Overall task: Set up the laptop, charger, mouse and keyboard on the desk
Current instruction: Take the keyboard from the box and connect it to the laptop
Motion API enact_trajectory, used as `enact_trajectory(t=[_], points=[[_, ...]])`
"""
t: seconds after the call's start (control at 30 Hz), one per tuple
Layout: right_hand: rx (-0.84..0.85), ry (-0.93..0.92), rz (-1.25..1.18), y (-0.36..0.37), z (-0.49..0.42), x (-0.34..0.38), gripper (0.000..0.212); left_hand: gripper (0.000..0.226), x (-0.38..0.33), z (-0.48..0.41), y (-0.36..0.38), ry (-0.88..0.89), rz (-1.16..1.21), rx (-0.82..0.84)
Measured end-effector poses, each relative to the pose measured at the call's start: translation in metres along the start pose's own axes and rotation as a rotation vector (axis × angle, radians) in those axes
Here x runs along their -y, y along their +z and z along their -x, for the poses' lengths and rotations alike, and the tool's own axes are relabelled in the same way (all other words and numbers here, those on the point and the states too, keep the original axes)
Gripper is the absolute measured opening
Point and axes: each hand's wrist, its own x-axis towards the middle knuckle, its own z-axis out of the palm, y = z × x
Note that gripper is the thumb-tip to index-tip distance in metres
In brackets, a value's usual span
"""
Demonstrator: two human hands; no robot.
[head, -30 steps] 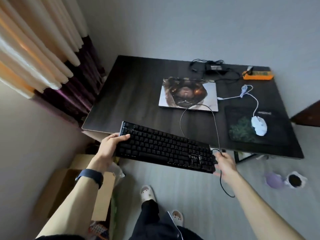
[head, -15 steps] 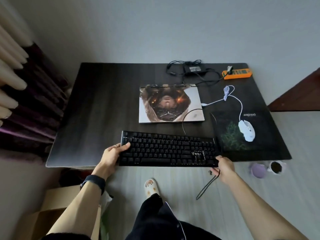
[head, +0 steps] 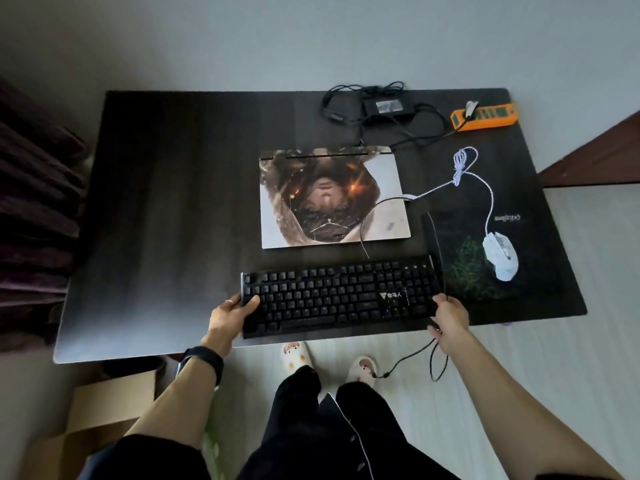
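A black keyboard (head: 339, 296) lies at the front edge of the dark desk (head: 166, 209). My left hand (head: 230, 315) grips its left end and my right hand (head: 448, 315) grips its right end. Its black cable loops over the laptop and hangs down past my right hand. The closed laptop (head: 332, 199), lid covered with a picture, lies just behind the keyboard. A white mouse (head: 501, 258) rests on a dark mouse pad (head: 540, 251) to the right, its white cable running to the laptop. The black charger (head: 388, 107) with tangled cords sits at the back.
An orange power strip (head: 485, 116) lies at the back right corner. A cardboard box (head: 104, 410) stands on the floor at the lower left. Dark curtains (head: 31, 209) hang along the left. My slippered feet (head: 294, 355) are just in front of the desk.
The keyboard moved forward from mid-air in front of the desk onto its front edge, with both hands still holding its ends. My view shifted to look more squarely over the desk.
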Motion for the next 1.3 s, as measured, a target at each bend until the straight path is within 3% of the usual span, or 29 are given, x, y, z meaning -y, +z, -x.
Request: enact_trajectory(t=[0.17,0.33,0.53,0.73,1.3], points=[[-0.011,-0.081,0.162,0.006,-0.010,0.009,0.015,0.069,0.015,-0.018,0.006,-0.022,-0.093,-0.177],[0.016,-0.051,0.210,-0.005,-0.018,-0.001,0.021,0.058,0.004,-0.003,0.028,-0.007,-0.218,-0.307],[0.053,-0.076,0.204,-0.017,-0.022,-0.005,0.019,0.056,0.003,0.003,0.048,0.010,-0.379,-0.355],[0.041,-0.170,0.391,-0.017,-0.020,-0.016,0.025,0.054,0.004,0.000,0.055,0.019,-0.476,-0.392],[0.043,-0.165,0.382,-0.021,-0.028,-0.020,0.029,0.052,0.000,0.006,0.061,0.041,-0.506,-0.363]])
